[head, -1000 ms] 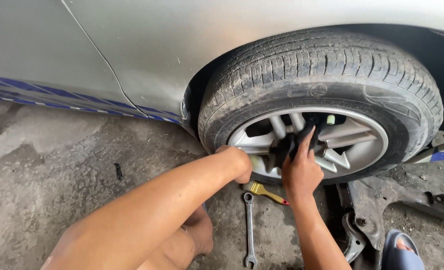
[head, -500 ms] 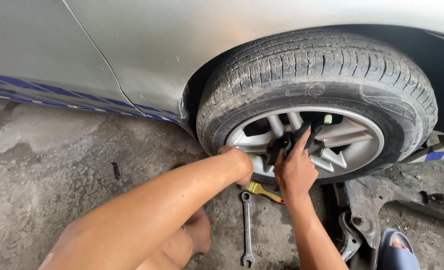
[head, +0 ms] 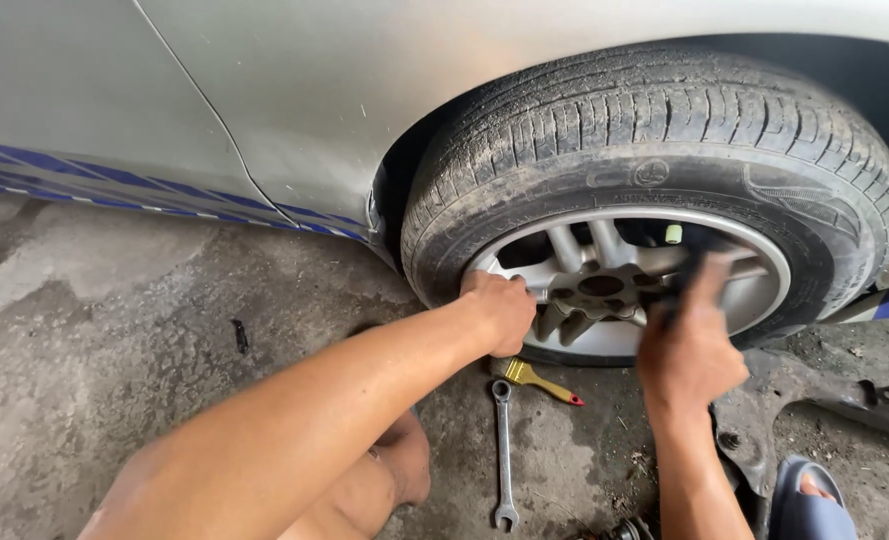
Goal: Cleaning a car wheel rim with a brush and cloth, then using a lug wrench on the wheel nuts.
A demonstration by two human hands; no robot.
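We are down low beside the wheel (head: 655, 200) of a silver car (head: 385, 90), and everything here gets placed off that wheel. Our left hand (head: 500, 310) sits at the wheel's lower left edge, fingers curled over the silver alloy rim (head: 755, 300) right where it meets the tyre, gripping it with the knuckles facing us. Our right hand (head: 690, 345) is up in front of the rim's lower right spokes, blurred with movement, and there is something dark at its fingertips against the spokes (too smeared for us to name it, or to say whether the fingers are clamped on it or loose). The two hands are apart, with the hub (head: 600, 285) between them.

The hub itself shows dark and open in the middle of the spokes, and a small pale green valve cap (head: 674, 234) stands out just above and right of it.

Below the wheel, on the stained concrete floor (head: 115, 320), a paintbrush (head: 535, 378) with a yellow handle and red tip lies just under our left hand. A combination wrench (head: 504, 455) lies a little farther out from the wheel, lengthwise toward us, its ring end nearest the brush. To the lower right of the wheel we see a dark metal part (head: 845, 395) on the ground, and nearer us a foot in a blue sandal (head: 810, 505). Left of the wheel, the car's door panel carries a blue stripe (head: 115, 180) along its bottom edge.
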